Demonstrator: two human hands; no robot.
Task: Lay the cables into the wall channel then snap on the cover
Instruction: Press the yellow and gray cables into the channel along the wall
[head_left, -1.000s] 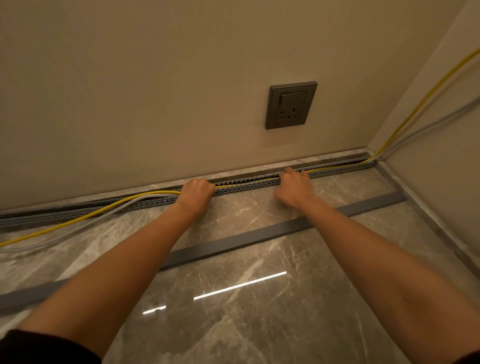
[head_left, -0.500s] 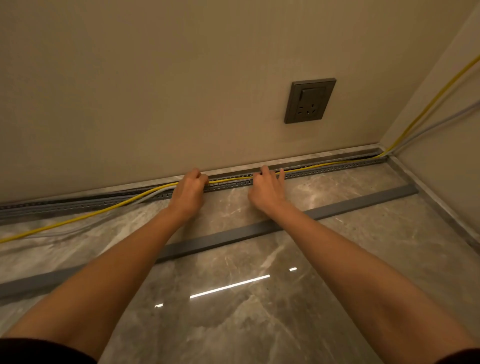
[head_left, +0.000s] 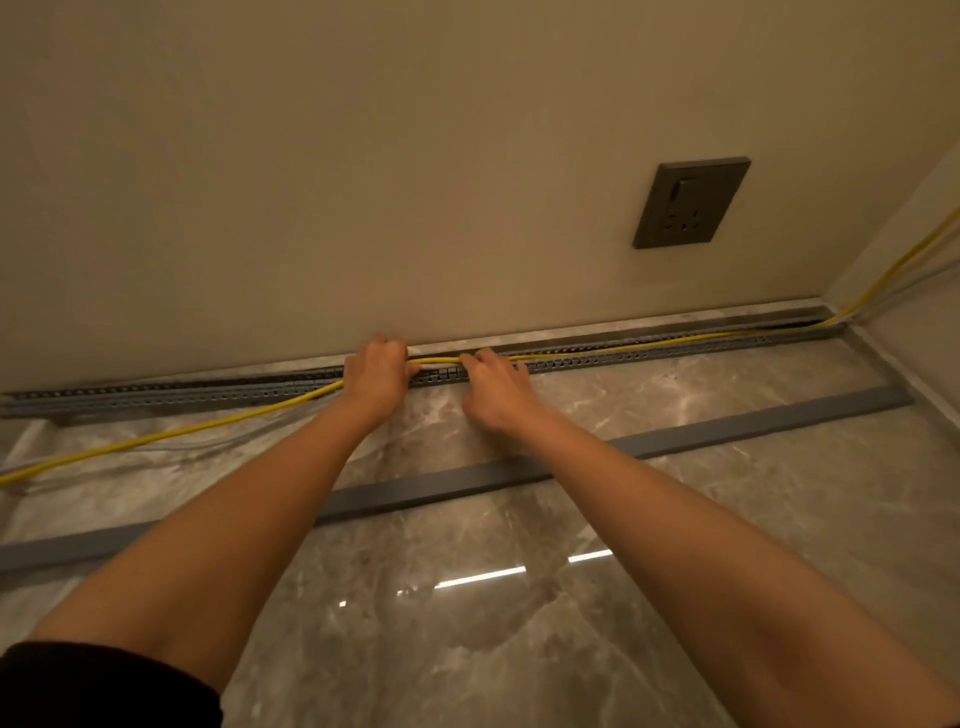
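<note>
Yellow cable (head_left: 208, 425) runs lengthwise along the foot of the wall. Its right stretch lies in the slotted grey channel (head_left: 675, 351) and heads for the right-hand corner, where it climbs the side wall. Its left stretch has left the channel and trails slantwise over the marble floor (head_left: 519, 649) toward the left edge, with a paler grey cable (head_left: 197, 442) just beside it.

The channel's long axis follows the back edge of the floor, left to right. The left hand (head_left: 376, 376) is curled round the yellow cable at the channel. Just to its right, the right hand (head_left: 493, 389) pinches the same cable with bent fingertips, and a short span is lifted between the two hands.

The grey cover (head_left: 727, 428) lies flat on the floor, apart from the channel and roughly parallel to it, passing under both forearms. A dark socket (head_left: 691, 202) sits on the wall above.
</note>
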